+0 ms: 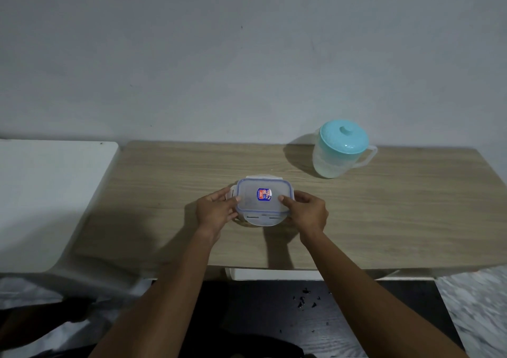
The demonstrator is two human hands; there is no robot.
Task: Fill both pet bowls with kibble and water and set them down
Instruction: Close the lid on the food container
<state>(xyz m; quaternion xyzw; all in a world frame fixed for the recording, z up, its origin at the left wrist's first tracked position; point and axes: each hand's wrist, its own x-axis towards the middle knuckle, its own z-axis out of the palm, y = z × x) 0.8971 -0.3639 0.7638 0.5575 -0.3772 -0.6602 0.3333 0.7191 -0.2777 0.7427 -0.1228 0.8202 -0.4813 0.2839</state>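
A clear plastic food container (258,207) with a blue-sealed snap lid and a red and blue sticker sits in the middle of the wooden table (384,220). My left hand (216,211) grips its left side, thumb on the lid. On the right side my right hand (307,211) does the same. The lid's front flap hangs unlatched toward me. A translucent water jug (341,149) with a turquoise lid stands at the back right of the table. No pet bowl is in view, and the container's contents are hidden.
A white surface (49,193) adjoins the table on the left. A grey wall rises just behind the table. Below the table's near edge lie dark flooring and small dark crumbs (304,300).
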